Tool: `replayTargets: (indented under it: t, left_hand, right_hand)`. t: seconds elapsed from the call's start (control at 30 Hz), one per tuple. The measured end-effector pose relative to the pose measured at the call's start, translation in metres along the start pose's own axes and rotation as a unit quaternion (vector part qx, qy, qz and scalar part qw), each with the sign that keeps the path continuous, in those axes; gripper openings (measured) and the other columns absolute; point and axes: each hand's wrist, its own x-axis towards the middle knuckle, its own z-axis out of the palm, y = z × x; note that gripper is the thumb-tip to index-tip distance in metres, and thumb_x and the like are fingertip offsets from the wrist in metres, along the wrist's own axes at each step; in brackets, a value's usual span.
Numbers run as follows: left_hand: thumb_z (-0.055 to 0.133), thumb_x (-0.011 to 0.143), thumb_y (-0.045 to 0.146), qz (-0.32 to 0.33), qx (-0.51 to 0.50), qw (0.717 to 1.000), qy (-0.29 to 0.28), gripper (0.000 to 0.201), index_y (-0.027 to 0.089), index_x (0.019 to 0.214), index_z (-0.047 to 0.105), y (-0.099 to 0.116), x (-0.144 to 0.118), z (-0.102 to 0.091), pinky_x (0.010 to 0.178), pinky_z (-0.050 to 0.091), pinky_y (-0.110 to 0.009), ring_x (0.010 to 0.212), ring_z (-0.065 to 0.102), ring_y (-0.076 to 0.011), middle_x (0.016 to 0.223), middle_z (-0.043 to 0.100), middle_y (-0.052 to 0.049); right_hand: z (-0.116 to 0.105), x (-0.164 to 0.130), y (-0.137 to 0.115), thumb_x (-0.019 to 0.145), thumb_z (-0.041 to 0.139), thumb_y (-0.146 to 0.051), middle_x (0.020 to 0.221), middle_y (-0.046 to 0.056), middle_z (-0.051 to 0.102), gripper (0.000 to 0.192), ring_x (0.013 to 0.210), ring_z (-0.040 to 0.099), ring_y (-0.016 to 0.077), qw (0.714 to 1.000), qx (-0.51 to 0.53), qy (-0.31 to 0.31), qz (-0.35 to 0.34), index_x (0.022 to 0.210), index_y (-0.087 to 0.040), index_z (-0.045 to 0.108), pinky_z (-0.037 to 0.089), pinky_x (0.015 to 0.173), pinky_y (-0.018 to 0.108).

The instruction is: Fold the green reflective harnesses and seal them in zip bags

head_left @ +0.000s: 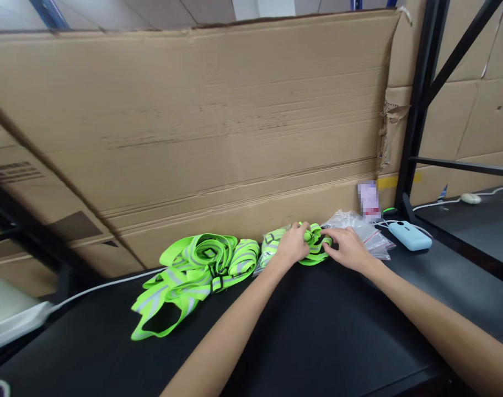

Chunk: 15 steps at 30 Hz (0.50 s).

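Observation:
My left hand and my right hand are both at a coiled neon-green reflective strap on the black table. The left fingers curl over its left side and grip it. On the other side, my right thumb and forefinger close on its edge. Just left of my left hand lies another green strap in a clear bag, partly hidden by that hand. Farther left is a loose pile of green reflective straps with grey stripes and black buckles, some rolled and some trailing toward me.
Clear plastic bags lie behind and beside my right hand. A light-blue power bank with a cable sits farther right. Cardboard walls off the back, between black metal posts. At the left edge is a white power strip.

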Motion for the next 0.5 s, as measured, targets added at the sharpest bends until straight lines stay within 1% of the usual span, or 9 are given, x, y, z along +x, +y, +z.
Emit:
replayTargets:
  t: [0.1, 0.17, 0.2, 0.27, 0.33, 0.37, 0.4, 0.43, 0.5]
  left_hand:
    - [0.057, 0.066, 0.008, -0.043, -0.099, 0.99, 0.094, 0.04, 0.02, 0.103, 0.066, -0.002, 0.003, -0.016, 0.08, 0.053, -0.033, 0.083, 0.068, -0.024, 0.092, 0.07, -0.005]
    - [0.052, 0.068, 0.013, -0.07, -0.17, 0.971, 0.153, 0.038, 0.018, 0.104, 0.063, -0.005, 0.004, -0.029, 0.074, 0.053, -0.03, 0.078, 0.067, -0.0214, 0.092, 0.07, -0.004]
    - [0.05, 0.068, 0.015, -0.079, -0.205, 0.96, 0.176, 0.039, 0.018, 0.106, 0.062, -0.006, 0.003, -0.036, 0.073, 0.054, -0.029, 0.08, 0.068, -0.0209, 0.094, 0.07, -0.005]
    - [0.048, 0.069, 0.018, -0.088, -0.264, 0.94, 0.2, 0.043, 0.017, 0.111, 0.059, -0.007, -0.006, -0.048, 0.074, 0.055, -0.028, 0.084, 0.07, -0.0205, 0.099, 0.071, -0.005]
    - [0.051, 0.069, 0.022, -0.093, -0.323, 0.922, 0.194, 0.044, 0.018, 0.112, 0.058, -0.007, -0.024, -0.055, 0.074, 0.056, -0.028, 0.084, 0.071, -0.0207, 0.099, 0.073, -0.005]
    - [0.054, 0.069, 0.024, -0.095, -0.358, 0.911, 0.181, 0.044, 0.019, 0.112, 0.059, -0.008, -0.035, -0.057, 0.073, 0.057, -0.028, 0.082, 0.072, -0.0208, 0.098, 0.074, -0.005]
    - [0.06, 0.066, 0.024, -0.113, -0.441, 0.876, 0.157, 0.045, 0.019, 0.111, 0.06, -0.01, -0.046, -0.058, 0.072, 0.057, -0.029, 0.082, 0.072, -0.0217, 0.098, 0.075, -0.005]
    - [0.066, 0.063, 0.024, -0.136, -0.502, 0.843, 0.136, 0.048, 0.02, 0.111, 0.061, -0.012, -0.058, -0.058, 0.072, 0.058, -0.029, 0.083, 0.073, -0.022, 0.099, 0.076, -0.005]
    - [0.073, 0.06, 0.024, -0.182, -0.562, 0.798, 0.114, 0.052, 0.02, 0.111, 0.064, -0.018, -0.079, -0.055, 0.072, 0.058, -0.029, 0.084, 0.073, -0.023, 0.102, 0.077, -0.005]
  right_hand:
    - [-0.001, 0.0, 0.001, 0.088, 0.063, -0.017, 0.088, 0.004, 0.077, 0.029, 0.08, 0.071, 0.0226, 1.0, 0.005, -0.006, 0.006, 0.116, -0.019, 0.069, 0.046, 0.083, 0.037]
    - [0.0, -0.001, 0.001, 0.088, 0.064, -0.018, 0.083, 0.002, 0.076, 0.025, 0.079, 0.071, 0.0224, 1.0, 0.012, -0.014, 0.003, 0.112, -0.02, 0.069, 0.046, 0.084, 0.038]
    - [0.0, -0.001, -0.001, 0.088, 0.065, -0.02, 0.086, 0.003, 0.076, 0.026, 0.08, 0.071, 0.0226, 1.0, 0.016, -0.018, 0.0, 0.113, -0.021, 0.069, 0.046, 0.086, 0.039]
    - [0.001, -0.003, -0.007, 0.087, 0.069, -0.025, 0.104, 0.006, 0.076, 0.038, 0.086, 0.07, 0.0235, 0.999, 0.024, -0.02, -0.005, 0.124, -0.022, 0.063, 0.047, 0.089, 0.042]
    - [0.003, -0.005, -0.015, 0.086, 0.071, -0.029, 0.126, 0.01, 0.068, 0.058, 0.096, 0.069, 0.0256, 0.999, 0.035, -0.017, -0.009, 0.139, -0.024, 0.05, 0.048, 0.092, 0.045]
    - [0.004, -0.006, -0.019, 0.085, 0.072, -0.03, 0.132, 0.011, 0.064, 0.065, 0.101, 0.068, 0.0267, 0.999, 0.045, -0.013, -0.011, 0.144, -0.025, 0.044, 0.049, 0.093, 0.046]
    - [0.005, -0.007, -0.024, 0.086, 0.072, -0.031, 0.137, 0.011, 0.06, 0.069, 0.105, 0.066, 0.0278, 0.998, 0.057, -0.009, -0.013, 0.147, -0.027, 0.039, 0.049, 0.094, 0.046]
    - [0.006, -0.009, -0.029, 0.086, 0.071, -0.031, 0.139, 0.012, 0.058, 0.071, 0.108, 0.065, 0.0286, 0.997, 0.072, -0.006, -0.015, 0.148, -0.027, 0.036, 0.05, 0.094, 0.047]
    - [0.008, -0.012, -0.038, 0.086, 0.069, -0.028, 0.138, 0.013, 0.056, 0.07, 0.109, 0.064, 0.0291, 0.994, 0.108, -0.01, -0.019, 0.146, -0.027, 0.033, 0.051, 0.094, 0.048]
